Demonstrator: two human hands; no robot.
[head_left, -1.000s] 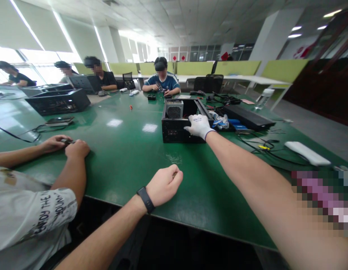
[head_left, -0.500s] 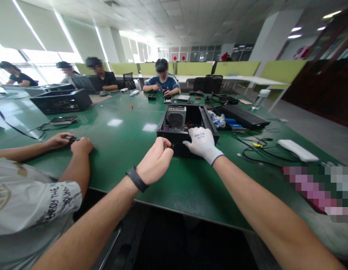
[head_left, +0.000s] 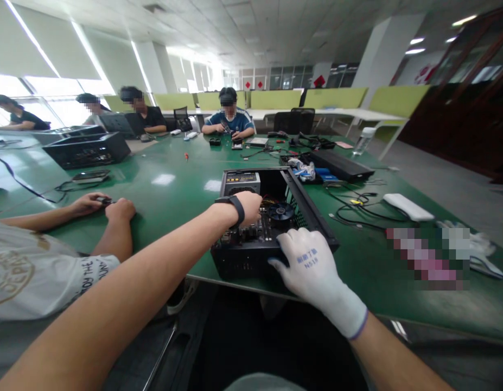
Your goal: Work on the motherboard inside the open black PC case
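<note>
A black open computer case point(head_left: 275, 256) lies at the table's near edge, its inside facing up. A power supply point(head_left: 243, 180) fills its far left corner, and a round black fan point(head_left: 280, 211) is on the board. My bare left hand point(head_left: 250, 208), with a black band on the wrist, reaches over the board, left of the fan. Its fingers are curled together; what they hold, if anything, is hidden. My right hand point(head_left: 308, 259), in a white glove, grips the near rim of the case, thumb outside and fingers over the top.
On the green table point(head_left: 153, 217), black cables point(head_left: 357, 217), a white slab point(head_left: 408, 207) and a bottle point(head_left: 364, 141) are to the right. A co-worker's hands point(head_left: 107, 207) hold something small at the left. Another case point(head_left: 86, 151) stands farther back. Several people sit around.
The case has come towards me, gripped by my right hand. My left hand, which pinched a thin small piece before the case front, has moved over its inside.
</note>
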